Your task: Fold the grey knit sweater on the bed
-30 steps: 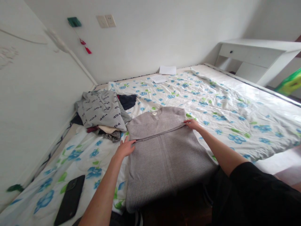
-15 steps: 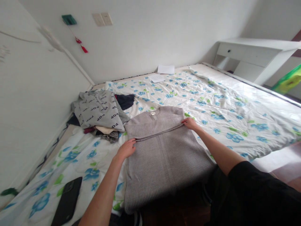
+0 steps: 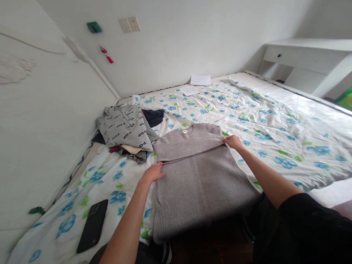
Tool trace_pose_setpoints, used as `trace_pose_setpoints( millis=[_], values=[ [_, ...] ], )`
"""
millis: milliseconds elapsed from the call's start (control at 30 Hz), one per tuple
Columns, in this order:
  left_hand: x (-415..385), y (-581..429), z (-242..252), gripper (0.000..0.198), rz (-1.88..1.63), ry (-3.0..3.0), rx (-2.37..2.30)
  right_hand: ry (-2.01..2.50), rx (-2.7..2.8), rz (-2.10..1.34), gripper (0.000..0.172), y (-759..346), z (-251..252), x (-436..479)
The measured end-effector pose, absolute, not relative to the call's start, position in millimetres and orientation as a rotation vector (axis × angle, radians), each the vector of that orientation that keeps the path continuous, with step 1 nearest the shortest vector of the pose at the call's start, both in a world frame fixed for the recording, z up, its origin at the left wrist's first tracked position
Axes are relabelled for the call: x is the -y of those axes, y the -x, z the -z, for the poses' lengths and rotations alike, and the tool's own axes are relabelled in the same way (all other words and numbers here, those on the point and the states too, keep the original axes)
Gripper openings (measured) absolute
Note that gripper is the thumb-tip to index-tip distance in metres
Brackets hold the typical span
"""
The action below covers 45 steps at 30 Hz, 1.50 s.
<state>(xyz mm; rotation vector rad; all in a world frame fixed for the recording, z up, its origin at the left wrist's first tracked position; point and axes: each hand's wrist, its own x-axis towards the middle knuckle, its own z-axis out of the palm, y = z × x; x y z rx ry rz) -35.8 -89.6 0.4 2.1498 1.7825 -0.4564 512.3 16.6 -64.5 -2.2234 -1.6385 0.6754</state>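
A grey ribbed knit sweater [image 3: 203,183] lies spread on the bed, its neckline with a white label pointing away from me. Its sleeves are folded across the chest in a horizontal band. My left hand [image 3: 153,173] rests at the sweater's left edge, just below the sleeve band, fingers stretched and thumb apart, touching the knit. On the opposite side, my right hand [image 3: 232,141] is closed, pinching the right end of the sleeve band between thumb and fingers. The sweater's hem hangs over the near edge of the bed.
A heap of clothes [image 3: 125,126] with a grey "POP" print garment on top lies left of the sweater. A black phone [image 3: 92,226] is at the lower left. Papers [image 3: 200,80] lie by the wall on the flowered sheet [image 3: 264,137]. A white desk [image 3: 305,62] stands at the far right.
The view has shifted slightly to the left, so everything appears farther right. My left hand's fingers have slipped a little below the sleeve band; the right hand keeps its pinch.
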Motion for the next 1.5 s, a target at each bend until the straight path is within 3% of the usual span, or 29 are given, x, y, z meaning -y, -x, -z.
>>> trace_pose_setpoints(
  millis=[133, 233, 333, 500, 733, 900, 1000, 1133, 1233, 1500],
  values=[
    [90, 32, -7, 0.045, 0.281, -2.198, -1.732, 2.210, 1.738, -0.601, 0.026, -512, 73, -8],
    [88, 31, -13, 0.036, 0.140, -2.256, -1.794, 2.115, 1.836, -0.441, 0.035, -508, 68, -4],
    [87, 30, -12, 0.036, 0.061, -2.268, -1.879, 1.943, 1.941, -0.387, 0.043, -498, 60, -1],
    [89, 32, 0, 0.044, 0.085, -2.168, -1.874, 1.656, 2.133, -0.474, 0.040, -479, 56, 4],
    [82, 43, 9, 0.032, 0.119, -2.019, -1.888, 1.925, 2.156, -0.667, 0.020, -487, 66, 2],
    [76, 49, 19, 0.022, -0.174, -1.891, -1.990, 2.005, 2.050, -0.649, 0.022, -495, 71, -4],
    [76, 51, 27, 0.022, -0.375, -1.833, -2.122, 2.062, 1.934, -0.563, 0.030, -504, 76, -5],
    [79, 50, 37, 0.033, -0.425, -1.805, -2.224, 2.099, 1.843, -0.616, 0.052, -521, 85, -4],
    [82, 45, 40, 0.025, -0.431, -1.865, -2.206, 2.023, 1.823, -0.570, 0.067, -526, 87, -3],
    [80, 53, 38, 0.025, -0.330, -1.900, -2.183, 2.039, 1.944, -0.651, 0.038, -517, 82, -4]
  ],
)
